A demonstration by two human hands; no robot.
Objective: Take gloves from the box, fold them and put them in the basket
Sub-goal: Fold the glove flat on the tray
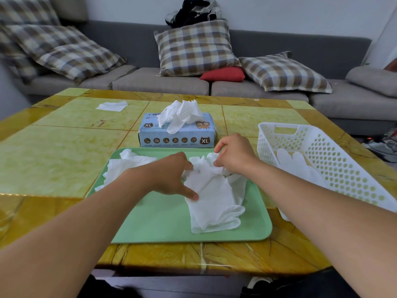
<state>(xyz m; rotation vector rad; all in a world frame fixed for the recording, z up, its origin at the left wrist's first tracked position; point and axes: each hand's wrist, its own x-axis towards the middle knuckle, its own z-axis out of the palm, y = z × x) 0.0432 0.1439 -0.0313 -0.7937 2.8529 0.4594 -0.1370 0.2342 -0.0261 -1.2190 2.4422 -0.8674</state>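
Both hands, left hand (171, 175) and right hand (234, 155), pinch one glove (212, 196) on tray (163, 222); one box (176, 134), one basket (335, 155) at desk's right edge.

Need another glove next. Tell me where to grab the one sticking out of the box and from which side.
Pinch the glove by its bunched top above the box slot, coming straight down from above. It stands free there, while its lower finger droops against the box front.
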